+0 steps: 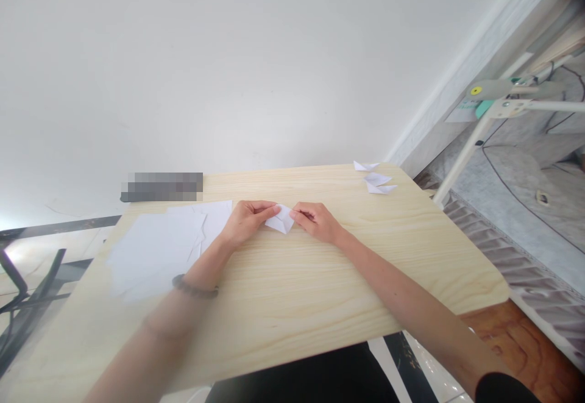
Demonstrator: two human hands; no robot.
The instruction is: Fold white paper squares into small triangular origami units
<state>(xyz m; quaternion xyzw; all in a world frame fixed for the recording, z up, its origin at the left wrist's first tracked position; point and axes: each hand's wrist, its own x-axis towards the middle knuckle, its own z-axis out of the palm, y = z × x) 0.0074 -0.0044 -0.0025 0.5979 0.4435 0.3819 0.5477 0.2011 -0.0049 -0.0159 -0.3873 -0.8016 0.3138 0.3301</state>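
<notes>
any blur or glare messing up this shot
In the head view, haze softens the left forearm and fades the near edges of the loose sheets; also in the head view, a pixelated patch obscures the table's back left, while the folded paper looks clearer.

Pale wall (pixel 274 74) beyond the wood-grain surface (pixel 297 293), white metal frame (pixel 465 160) and pleated greyish fabric (pixel 503 256) off to the right.

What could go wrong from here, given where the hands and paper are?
The left hand and right hand pinch opposite sides of the small folded paper; uneven pulling might crease or tear it. The left forearm crosses in front of the loose sheets, so a sweep could shift them. The finished-looking folded pieces sit near the tabletop's far right corner, where a bump might knock one off.
</notes>
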